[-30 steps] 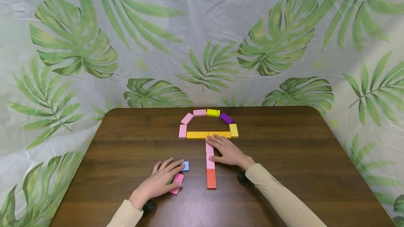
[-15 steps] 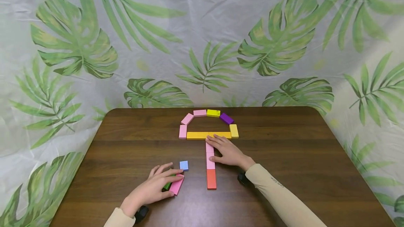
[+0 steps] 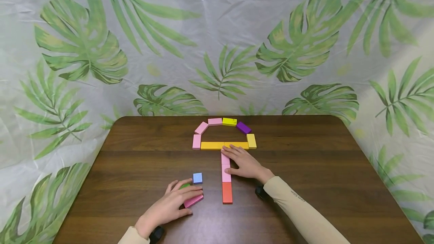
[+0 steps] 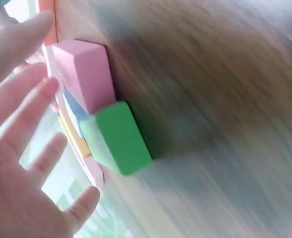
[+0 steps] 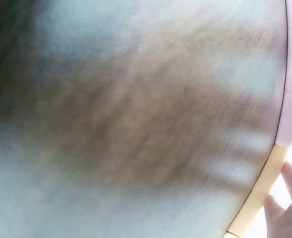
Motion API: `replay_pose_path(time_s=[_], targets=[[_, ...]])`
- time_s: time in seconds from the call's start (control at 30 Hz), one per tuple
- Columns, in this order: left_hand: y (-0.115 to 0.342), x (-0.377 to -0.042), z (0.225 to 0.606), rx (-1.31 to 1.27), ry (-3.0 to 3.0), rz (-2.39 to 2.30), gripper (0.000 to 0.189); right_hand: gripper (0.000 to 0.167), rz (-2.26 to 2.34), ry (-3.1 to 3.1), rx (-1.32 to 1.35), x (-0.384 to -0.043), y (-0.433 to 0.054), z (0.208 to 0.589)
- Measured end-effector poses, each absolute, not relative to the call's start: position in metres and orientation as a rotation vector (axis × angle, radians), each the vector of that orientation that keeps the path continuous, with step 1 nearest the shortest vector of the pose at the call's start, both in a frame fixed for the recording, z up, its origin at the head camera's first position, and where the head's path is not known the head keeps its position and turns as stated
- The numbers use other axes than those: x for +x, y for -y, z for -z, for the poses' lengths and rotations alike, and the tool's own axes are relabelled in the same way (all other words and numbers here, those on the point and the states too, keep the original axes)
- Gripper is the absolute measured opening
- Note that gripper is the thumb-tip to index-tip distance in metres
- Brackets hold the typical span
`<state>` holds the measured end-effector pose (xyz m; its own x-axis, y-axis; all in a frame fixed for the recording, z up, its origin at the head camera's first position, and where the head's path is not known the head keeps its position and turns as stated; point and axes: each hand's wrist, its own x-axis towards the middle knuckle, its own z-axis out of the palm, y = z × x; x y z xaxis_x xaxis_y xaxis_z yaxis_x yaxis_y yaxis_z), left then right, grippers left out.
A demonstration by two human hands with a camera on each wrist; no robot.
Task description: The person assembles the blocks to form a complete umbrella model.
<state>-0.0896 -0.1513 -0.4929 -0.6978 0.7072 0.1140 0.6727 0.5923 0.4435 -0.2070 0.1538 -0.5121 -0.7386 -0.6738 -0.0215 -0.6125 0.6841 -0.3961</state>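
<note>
My left hand [image 3: 166, 204] has its fingers reaching over a pink block [image 3: 194, 201] and a green block [image 3: 185, 186], which stands partly hidden beneath them. In the left wrist view the fingers are spread beside the pink block [image 4: 94, 77] and the green block [image 4: 123, 141], not wrapped around either. Just beyond the fingertips lies a small blue block [image 3: 197, 178]. My right hand [image 3: 246, 165] rests with extended fingers on the upper end of a column of light pink blocks [image 3: 226, 177], where it meets a row of orange blocks [image 3: 211, 146]. A red block [image 3: 227, 193] ends the column.
Pink, bright yellow [image 3: 229, 122], purple [image 3: 243, 127] and pale yellow [image 3: 251, 141] blocks form an arch above the orange row. They lie near the back of the dark wooden table [image 3: 305, 198]. Behind it hangs a leaf-patterned cloth [image 3: 230, 17].
The left hand has drawn back from the blue block. Under its fingers the pink block has turned clockwise and shifted slightly right. The right hand stays put.
</note>
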Motion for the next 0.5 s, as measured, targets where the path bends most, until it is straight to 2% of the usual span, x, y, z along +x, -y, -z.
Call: replay_pose_path(time_s=[0.5], targets=[[0.143, -0.083, 0.5, 1.346, -2.737, -0.601, 0.056, 0.074, 0.554, -2.733, -1.065, -0.207, -0.154, 0.514]])
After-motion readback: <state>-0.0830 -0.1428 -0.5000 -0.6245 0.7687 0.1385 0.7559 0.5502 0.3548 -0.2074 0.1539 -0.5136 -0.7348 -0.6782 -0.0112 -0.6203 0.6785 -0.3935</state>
